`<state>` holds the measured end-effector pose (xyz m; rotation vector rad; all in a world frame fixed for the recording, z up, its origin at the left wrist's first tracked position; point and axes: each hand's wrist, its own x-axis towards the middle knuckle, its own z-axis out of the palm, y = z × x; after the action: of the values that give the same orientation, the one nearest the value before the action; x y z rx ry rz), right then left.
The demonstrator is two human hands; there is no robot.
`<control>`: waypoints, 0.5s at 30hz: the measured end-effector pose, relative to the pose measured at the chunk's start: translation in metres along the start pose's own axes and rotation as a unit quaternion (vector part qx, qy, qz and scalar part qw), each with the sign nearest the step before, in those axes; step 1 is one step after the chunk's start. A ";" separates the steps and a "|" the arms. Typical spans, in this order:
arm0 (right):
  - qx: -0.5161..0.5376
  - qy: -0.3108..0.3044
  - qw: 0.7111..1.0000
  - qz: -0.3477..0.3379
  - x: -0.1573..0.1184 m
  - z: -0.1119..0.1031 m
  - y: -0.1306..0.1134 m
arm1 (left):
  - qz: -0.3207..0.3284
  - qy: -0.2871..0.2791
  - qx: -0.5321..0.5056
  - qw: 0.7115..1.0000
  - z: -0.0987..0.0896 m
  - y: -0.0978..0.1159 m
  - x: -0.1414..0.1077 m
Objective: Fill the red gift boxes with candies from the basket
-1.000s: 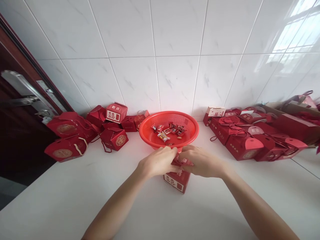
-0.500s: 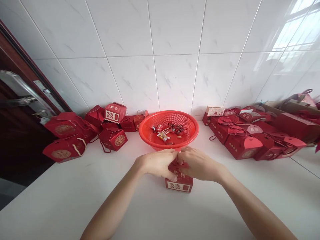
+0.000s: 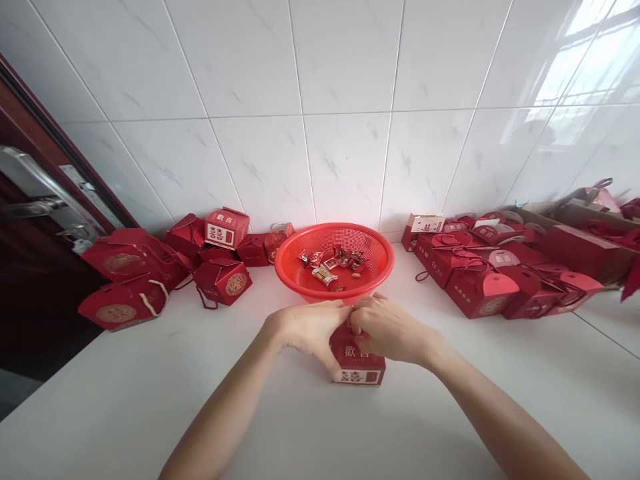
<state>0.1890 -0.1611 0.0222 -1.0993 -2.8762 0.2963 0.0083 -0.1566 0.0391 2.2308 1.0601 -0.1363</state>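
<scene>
A small red candy box [image 3: 351, 357] with gold lettering and a white front panel stands upright on the white table, just in front of the red basket. My left hand [image 3: 309, 332] grips its left side, the thumb at the lower front corner and the fingers round the back. Over the top of the box, my right hand [image 3: 393, 332] is closed, with curled fingers pressed at its upper flaps. Both hands partly hide the far part of the lid. Several wrapped sweets [image 3: 325, 275] lie inside the perforated red plastic basket [image 3: 334, 293].
On the left, several red gift boxes [image 3: 223, 280] are grouped, some with cord handles. More boxes [image 3: 485, 293] stand close together at the right, beside an open carton [image 3: 580, 243]. A tiled wall [image 3: 345, 160] rises behind; a dark door [image 3: 35, 267] borders the left.
My left thumb has slid from the top of the box down to its front left corner. The right hand stays at the top flaps. The view has shifted slightly.
</scene>
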 end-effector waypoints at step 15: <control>0.070 0.022 0.997 -0.008 -0.014 -0.019 0.028 | -0.014 0.052 -0.021 0.998 0.009 0.013 0.004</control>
<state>0.2200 -0.1471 0.0362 -1.0440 -2.7761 0.4575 0.0219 -0.1652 0.0376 2.2060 1.1384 -0.0091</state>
